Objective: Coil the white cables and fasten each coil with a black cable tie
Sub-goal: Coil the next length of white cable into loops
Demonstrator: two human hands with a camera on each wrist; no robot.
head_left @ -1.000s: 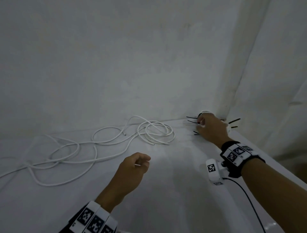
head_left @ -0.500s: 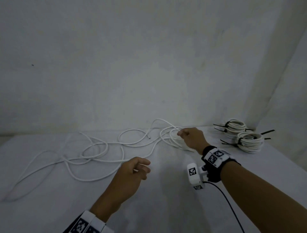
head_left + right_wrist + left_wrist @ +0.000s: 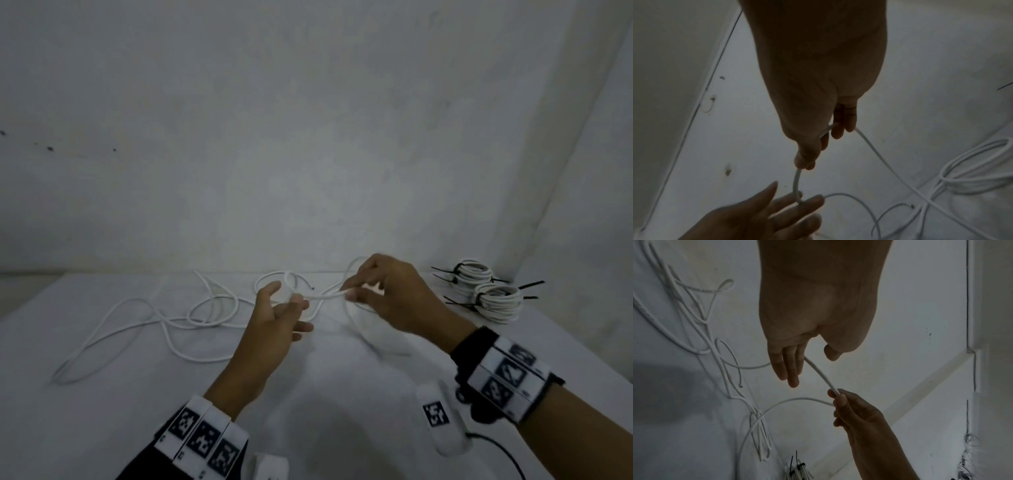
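Observation:
A long loose white cable (image 3: 325, 295) sprawls in loops over the left and middle of the white table (image 3: 102, 411). My right hand (image 3: 352, 291) pinches a stretch of it near one end between thumb and forefinger, lifted above the table. That short stretch (image 3: 796, 181) runs across to my left hand (image 3: 286, 308), whose fingers (image 3: 789, 369) are straight and spread. The cable (image 3: 820, 374) touches them and slips between two of them. Two finished white coils (image 3: 474, 275) (image 3: 500, 303), each bound with black cable ties (image 3: 531, 284), lie at the back right.
A bare grey wall runs along the table's far edge and meets a side wall just behind the coils. The table's right edge slopes down past my right forearm. A thin black lead (image 3: 496, 448) hangs from the right wrist camera.
My right hand left the coils at the back right, took hold of the loose cable and lifted it toward my left. My left hand rose and uncurled its fingers to meet the cable.

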